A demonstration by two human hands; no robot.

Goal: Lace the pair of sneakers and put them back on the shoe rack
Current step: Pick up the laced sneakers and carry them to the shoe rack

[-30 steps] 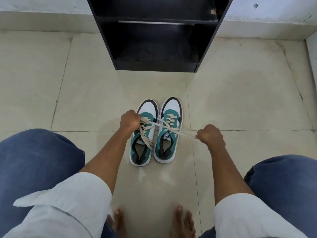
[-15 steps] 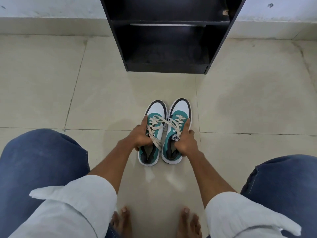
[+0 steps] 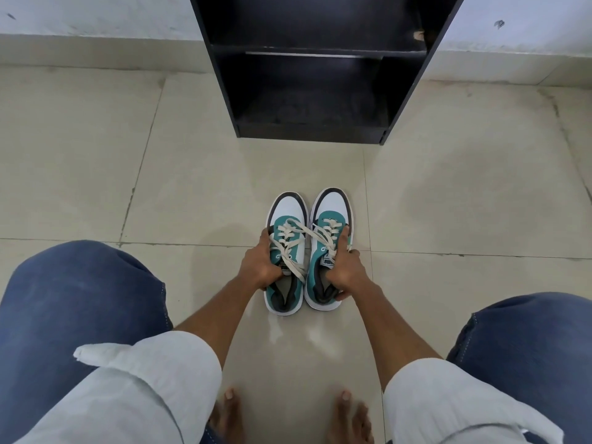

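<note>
Two teal, white and black sneakers stand side by side on the tiled floor, toes pointing away from me. My left hand (image 3: 260,267) grips the outer side of the left sneaker (image 3: 288,213). My right hand (image 3: 346,270) grips the outer side of the right sneaker (image 3: 331,205). Cream laces (image 3: 296,241) run through both shoes, and one strand crosses loosely from the left shoe to the right one. The black shoe rack (image 3: 320,91) stands beyond the shoes against the wall, its two visible shelves holding nothing.
My knees in blue jeans (image 3: 80,302) and white sleeves frame the lower view on both sides. My bare feet (image 3: 230,411) rest on the floor below the shoes. Beige floor tiles (image 3: 224,174) lie between the sneakers and the rack.
A second ago both hands were pulling a lace taut out to the sides. They have let the lace go slack and closed on the sides of the sneakers.
</note>
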